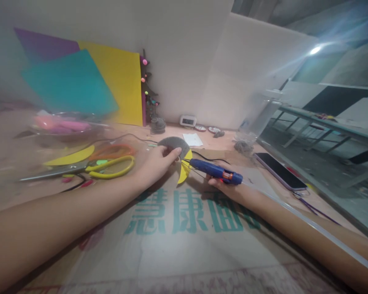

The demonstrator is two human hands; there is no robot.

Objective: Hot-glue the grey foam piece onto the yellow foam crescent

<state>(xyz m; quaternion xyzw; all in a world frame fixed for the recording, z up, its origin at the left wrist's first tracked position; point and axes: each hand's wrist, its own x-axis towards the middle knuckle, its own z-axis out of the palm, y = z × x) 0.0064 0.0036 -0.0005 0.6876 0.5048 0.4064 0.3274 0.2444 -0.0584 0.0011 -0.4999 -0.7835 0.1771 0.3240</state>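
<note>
My left hand (162,160) pinches a grey curved piece (174,142), its thumb on top near the lower end. A yellow crescent-shaped piece (185,168) lies against that end and points down towards me; whether the two are joined I cannot tell. My right hand (223,183) grips a blue hot glue gun (211,168) from below, most of its fingers hidden behind it. The gun's nozzle points left and meets the yellow piece, close to my left thumb. A long clear glue stick (309,228) runs from the gun's rear over my right forearm.
Yellow-handled scissors (110,168) and a yellow cut-out (72,157) lie left. Behind them are a clear tray of pink pieces (63,124) and coloured sheets (110,85). A phone (280,170) lies right; a small clock (188,121) stands at the back.
</note>
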